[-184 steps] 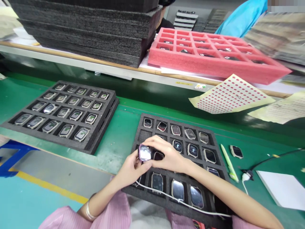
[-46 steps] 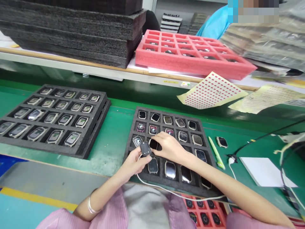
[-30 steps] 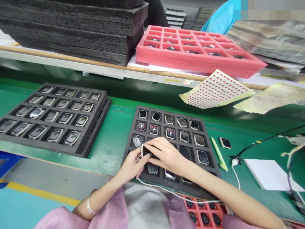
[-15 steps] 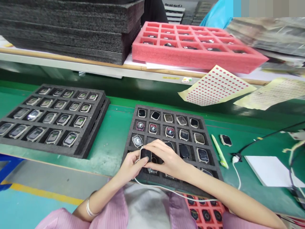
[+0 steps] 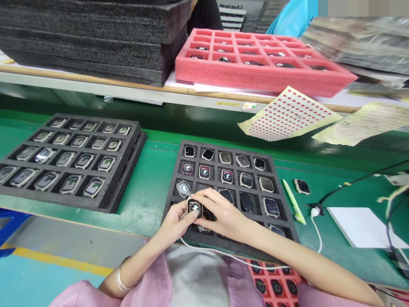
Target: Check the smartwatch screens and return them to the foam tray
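Note:
Both hands pinch one small smartwatch body point(image 5: 194, 207) over the near left part of a black foam tray point(image 5: 277, 171) on the green bench. Its screen is lit and faces up. My left hand point(image 5: 174, 225) grips it from below and the left. My right hand point(image 5: 222, 213) closes on it from the right, fingers curled. A white cable point(image 5: 230, 255) runs from under the hands along the tray's front edge. The tray's cells hold several watch bodies, some with lit screens.
A second black tray point(image 5: 128, 153) of watch bodies lies to the left. A pink foam tray point(image 5: 255, 79) and stacked black foam point(image 5: 96, 38) sit on the shelf behind. Red-dot sticker sheet point(image 5: 287, 115), green pen point(image 5: 293, 204), loose watch point(image 5: 301, 186), white pad point(image 5: 361, 226) lie right. A red tray point(image 5: 275, 285) is below.
The watch held between my hands now shows a lit screen; half a second ago it was dark. My hands have stayed over the same near-left cells.

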### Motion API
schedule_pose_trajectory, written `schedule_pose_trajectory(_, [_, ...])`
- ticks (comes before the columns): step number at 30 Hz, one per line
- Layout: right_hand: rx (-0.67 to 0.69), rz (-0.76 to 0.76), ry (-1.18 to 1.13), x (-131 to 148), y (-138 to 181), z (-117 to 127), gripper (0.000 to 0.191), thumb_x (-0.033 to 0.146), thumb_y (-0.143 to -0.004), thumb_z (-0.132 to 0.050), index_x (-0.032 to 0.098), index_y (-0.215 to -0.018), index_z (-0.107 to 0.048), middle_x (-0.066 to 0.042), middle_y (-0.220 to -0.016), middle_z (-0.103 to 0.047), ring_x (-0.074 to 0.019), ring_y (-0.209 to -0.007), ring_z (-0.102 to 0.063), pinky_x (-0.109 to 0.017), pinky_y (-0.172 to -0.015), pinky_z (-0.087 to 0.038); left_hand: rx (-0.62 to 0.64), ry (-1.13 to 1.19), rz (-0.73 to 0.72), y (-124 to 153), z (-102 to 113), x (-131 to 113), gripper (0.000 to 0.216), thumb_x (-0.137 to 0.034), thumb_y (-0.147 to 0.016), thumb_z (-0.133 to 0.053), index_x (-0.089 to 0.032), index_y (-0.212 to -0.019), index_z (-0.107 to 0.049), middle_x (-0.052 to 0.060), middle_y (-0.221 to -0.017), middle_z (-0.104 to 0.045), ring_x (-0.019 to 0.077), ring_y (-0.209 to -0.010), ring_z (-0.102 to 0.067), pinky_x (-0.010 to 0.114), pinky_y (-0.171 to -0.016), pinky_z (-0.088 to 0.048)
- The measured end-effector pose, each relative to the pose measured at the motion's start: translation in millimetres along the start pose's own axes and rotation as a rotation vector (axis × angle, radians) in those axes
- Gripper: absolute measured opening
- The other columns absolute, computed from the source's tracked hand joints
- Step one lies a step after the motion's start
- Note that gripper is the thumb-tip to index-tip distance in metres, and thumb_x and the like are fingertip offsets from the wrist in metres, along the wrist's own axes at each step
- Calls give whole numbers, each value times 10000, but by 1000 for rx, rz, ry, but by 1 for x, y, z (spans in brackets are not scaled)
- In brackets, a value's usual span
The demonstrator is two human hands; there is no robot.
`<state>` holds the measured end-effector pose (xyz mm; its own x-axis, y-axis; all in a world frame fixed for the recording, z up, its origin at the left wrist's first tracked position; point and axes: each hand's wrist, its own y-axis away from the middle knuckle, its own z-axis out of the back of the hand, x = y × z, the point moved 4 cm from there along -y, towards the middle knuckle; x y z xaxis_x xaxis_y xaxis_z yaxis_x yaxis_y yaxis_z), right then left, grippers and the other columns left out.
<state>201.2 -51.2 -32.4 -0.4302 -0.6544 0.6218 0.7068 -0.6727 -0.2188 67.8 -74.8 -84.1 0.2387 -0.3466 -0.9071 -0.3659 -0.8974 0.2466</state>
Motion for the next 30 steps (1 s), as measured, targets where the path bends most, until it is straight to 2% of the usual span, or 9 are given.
schedule_pose_trajectory(5, [-17,-4,47,1,-1,1,367,295,-880,-615,164,-1211,-526,-110,-1044,-595,-240,-974,-550,-410,-854,-492,-15,-52,-23,0,2,1,354,-455,-813,-624,-132,-959,-631,-40,-576,-439,80,-467,-341,197,-457,-311])
schedule_pose_trajectory(8, [-17,-2,67,2,-1,1,363,292,-877,-619,163,-1205,-531,-106,-1054,-599,-237,-980,-547,-404,-861,-480,-20,-67,-96,-1,1,-1,324,-410,-828,-618,-135,-997,-645,20,-749,-574,141,-667,-494,233,-637,-414])
schedule_pose_trajectory(10, [-25,-1,73,2,-1,2,358,288,-874,-621,171,-1201,-535,-99,-1051,-603,-232,-974,-548,-396,-855,-478,-20,-76,-130,-1,1,-2,309,-391,-832,-616,-136,-1004,-652,38,-846,-608,165,-768,-519,248,-720,-420])
schedule_pose_trajectory(17, [-28,-3,69,2,-1,2,377,286,-861,-643,147,-1195,-536,-101,-1069,-600,-235,-992,-528,-395,-873,-454,-27,-95,-43,0,3,4,363,-439,-820,-616,-142,-1027,-646,10,-731,-580,115,-569,-457,201,-513,-359])
schedule_pose_trajectory(23, [-39,-10,86,2,-1,2,353,296,-868,-631,164,-1185,-547,-98,-1068,-610,-235,-987,-543,-392,-856,-466,-29,-112,-119,0,2,-1,304,-397,-833,-609,-142,-991,-658,35,-829,-609,154,-732,-520,230,-668,-426])
schedule_pose_trajectory(27, [-43,-11,86,2,0,2,349,303,-870,-624,178,-1187,-548,-100,-1062,-608,-239,-984,-545,-404,-849,-478,-23,-116,-43,-1,2,4,353,-432,-834,-597,-140,-1029,-642,-1,-665,-533,101,-525,-412,195,-477,-339])
schedule_pose_trajectory(30, [-33,-22,68,2,1,3,346,303,-876,-619,181,-1191,-545,-104,-1062,-598,-245,-991,-537,-413,-855,-477,-27,-116,-17,-1,3,6,367,-460,-810,-616,-141,-989,-644,-31,-575,-465,82,-453,-336,191,-425,-285])
